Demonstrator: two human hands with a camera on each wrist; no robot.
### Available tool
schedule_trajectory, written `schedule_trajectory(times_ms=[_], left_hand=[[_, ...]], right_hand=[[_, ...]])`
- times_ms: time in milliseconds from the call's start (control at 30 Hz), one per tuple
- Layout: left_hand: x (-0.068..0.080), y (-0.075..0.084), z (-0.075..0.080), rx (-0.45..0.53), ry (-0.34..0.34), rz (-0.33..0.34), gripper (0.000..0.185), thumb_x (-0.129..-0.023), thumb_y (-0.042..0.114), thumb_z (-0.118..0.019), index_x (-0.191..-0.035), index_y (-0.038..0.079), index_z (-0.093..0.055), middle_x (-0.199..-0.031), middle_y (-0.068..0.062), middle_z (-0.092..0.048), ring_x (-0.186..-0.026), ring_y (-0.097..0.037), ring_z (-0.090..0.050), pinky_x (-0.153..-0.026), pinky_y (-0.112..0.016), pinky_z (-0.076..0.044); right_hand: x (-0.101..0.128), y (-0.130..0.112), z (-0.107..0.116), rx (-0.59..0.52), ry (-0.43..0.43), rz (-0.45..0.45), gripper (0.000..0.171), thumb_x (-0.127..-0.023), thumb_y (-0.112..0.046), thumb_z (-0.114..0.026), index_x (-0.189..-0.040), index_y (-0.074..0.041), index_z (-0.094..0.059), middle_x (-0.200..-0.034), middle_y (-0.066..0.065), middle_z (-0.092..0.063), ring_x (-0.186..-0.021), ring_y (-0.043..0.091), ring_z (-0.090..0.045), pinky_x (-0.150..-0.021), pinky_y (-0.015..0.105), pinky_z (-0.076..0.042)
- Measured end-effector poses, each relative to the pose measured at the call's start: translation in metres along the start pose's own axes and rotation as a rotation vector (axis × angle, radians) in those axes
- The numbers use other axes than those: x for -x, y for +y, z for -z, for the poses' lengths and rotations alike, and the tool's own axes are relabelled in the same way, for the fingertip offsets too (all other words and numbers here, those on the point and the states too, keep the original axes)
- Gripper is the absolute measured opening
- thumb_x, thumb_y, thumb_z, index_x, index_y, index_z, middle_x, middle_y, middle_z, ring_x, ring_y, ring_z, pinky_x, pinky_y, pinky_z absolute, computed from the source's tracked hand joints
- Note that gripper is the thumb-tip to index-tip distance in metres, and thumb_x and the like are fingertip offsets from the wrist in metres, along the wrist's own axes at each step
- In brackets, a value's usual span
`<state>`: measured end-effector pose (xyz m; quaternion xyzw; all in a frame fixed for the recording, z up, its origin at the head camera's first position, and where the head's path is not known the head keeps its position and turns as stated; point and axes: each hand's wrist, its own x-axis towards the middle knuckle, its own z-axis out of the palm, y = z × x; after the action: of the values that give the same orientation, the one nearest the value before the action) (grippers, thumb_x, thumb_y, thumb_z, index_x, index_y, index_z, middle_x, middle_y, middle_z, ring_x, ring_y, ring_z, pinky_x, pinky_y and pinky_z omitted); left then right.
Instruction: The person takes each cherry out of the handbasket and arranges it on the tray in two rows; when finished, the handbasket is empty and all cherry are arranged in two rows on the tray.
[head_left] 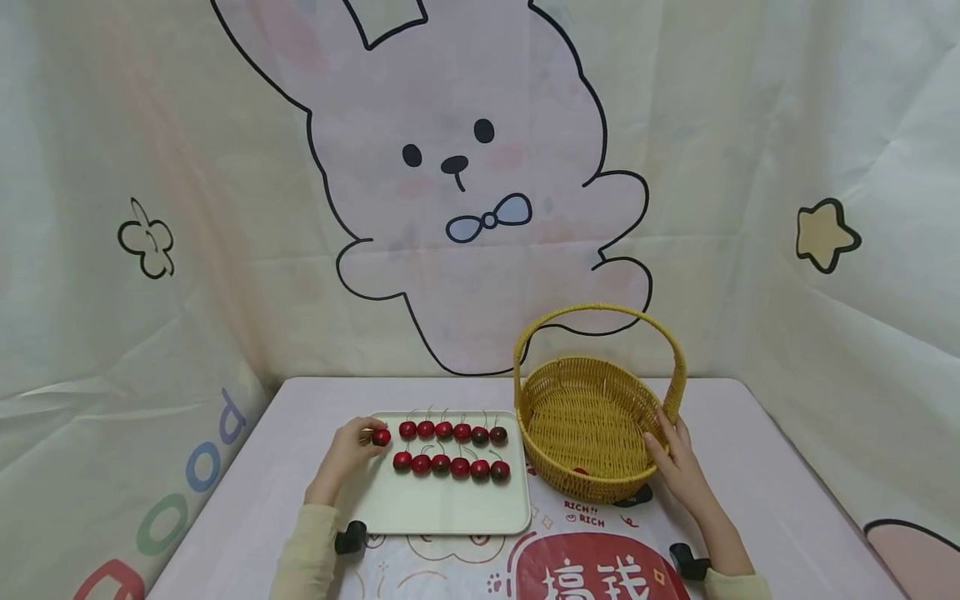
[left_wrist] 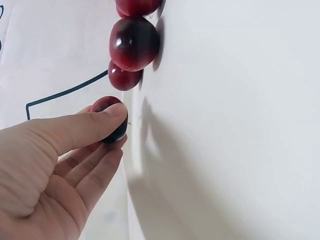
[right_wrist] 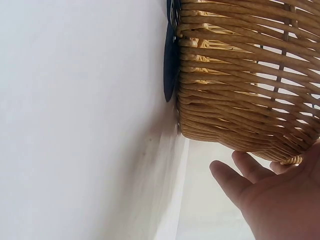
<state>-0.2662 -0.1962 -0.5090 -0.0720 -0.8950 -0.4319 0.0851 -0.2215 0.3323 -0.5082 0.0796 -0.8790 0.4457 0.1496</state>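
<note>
On the bench [head_left: 285, 467] a pale tray [head_left: 450, 512] lies to the left and a woven yellow basket [head_left: 592, 417] with an arched handle stands just right of it. The tray carries two rows of dark red cherries [head_left: 450, 450] with thin stems, a far row and a near row side by side. The left hand [head_left: 347, 454] is at the far left corner of the tray, its grip pinching one cherry [head_left: 382, 437] between thumb and fingertips at the left end of the far row; the left wrist view shows this cherry [left_wrist: 112, 120] held by the thumb, with the next cherries just beyond it. The basket holds a small red spot near its near wall, possibly a cherry, too small to tell. The right hand [head_left: 675, 462] rests against the right wall of the basket, fingers fairly straight on the weave, its grip spread; the right wrist view shows the fingers [right_wrist: 250, 172] beside the basket's lower edge. On the bench cover near the basket is printed "RICH" [head_left: 581, 512] twice, and large white characters sit on a red patch [head_left: 592, 575] at the near edge. The backdrop to the left bears letters that read "ood" [head_left: 202, 467].
</note>
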Motion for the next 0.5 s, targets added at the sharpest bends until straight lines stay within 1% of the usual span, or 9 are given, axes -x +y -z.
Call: schedule_trajectory(times_ms=[133,233,333,433,500], left_hand=[[-0.003,0.004,0.003,-0.038,-0.03,-0.003,0.029,-0.07,-0.012,-0.072,-0.097,-0.004,-0.064,-0.099,-0.02,-0.063,-0.098,-0.043,-0.061,-0.086,-0.047,-0.05],[-0.007,0.005,0.005,-0.044,-0.043,-0.011,0.028,-0.07,-0.012,-0.072,-0.095,-0.004,-0.064,-0.097,-0.019,-0.064,-0.096,-0.041,-0.062,-0.085,-0.046,-0.051],[-0.012,0.007,0.005,-0.052,-0.055,-0.025,0.029,-0.068,-0.013,-0.072,-0.094,-0.003,-0.064,-0.094,-0.018,-0.064,-0.091,-0.038,-0.062,-0.08,-0.044,-0.053],[-0.016,0.006,0.005,-0.062,-0.07,-0.022,0.03,-0.067,-0.013,-0.072,-0.094,-0.003,-0.065,-0.093,-0.016,-0.064,-0.087,-0.035,-0.062,-0.074,-0.042,-0.053],[-0.018,0.005,0.004,-0.072,-0.077,-0.012,0.031,-0.067,-0.013,-0.072,-0.095,-0.002,-0.065,-0.094,-0.015,-0.064,-0.087,-0.033,-0.062,-0.073,-0.04,-0.053]], right_hand=[[0.0,-0.002,0.001,0.0,0.0,-0.003,0.06,-0.098,-0.022,-0.044,-0.147,0.0,-0.016,-0.149,0.029,-0.003,-0.128,0.056,-0.019,-0.092,0.073,-0.024],[0.0,-0.002,0.001,0.0,-0.001,-0.001,0.06,-0.098,-0.021,-0.044,-0.147,0.0,-0.016,-0.149,0.029,-0.003,-0.128,0.056,-0.019,-0.092,0.073,-0.024],[0.001,-0.002,0.001,0.004,0.001,-0.003,0.06,-0.098,-0.021,-0.044,-0.147,-0.001,-0.016,-0.149,0.029,-0.003,-0.128,0.056,-0.019,-0.092,0.073,-0.024],[0.001,-0.002,0.001,0.006,-0.002,-0.01,0.06,-0.098,-0.022,-0.043,-0.147,-0.001,-0.016,-0.149,0.029,-0.002,-0.129,0.056,-0.018,-0.092,0.073,-0.024],[0.001,-0.003,0.0,0.007,-0.005,-0.014,0.06,-0.098,-0.022,-0.043,-0.147,-0.001,-0.015,-0.149,0.029,-0.002,-0.129,0.056,-0.018,-0.092,0.073,-0.024]])
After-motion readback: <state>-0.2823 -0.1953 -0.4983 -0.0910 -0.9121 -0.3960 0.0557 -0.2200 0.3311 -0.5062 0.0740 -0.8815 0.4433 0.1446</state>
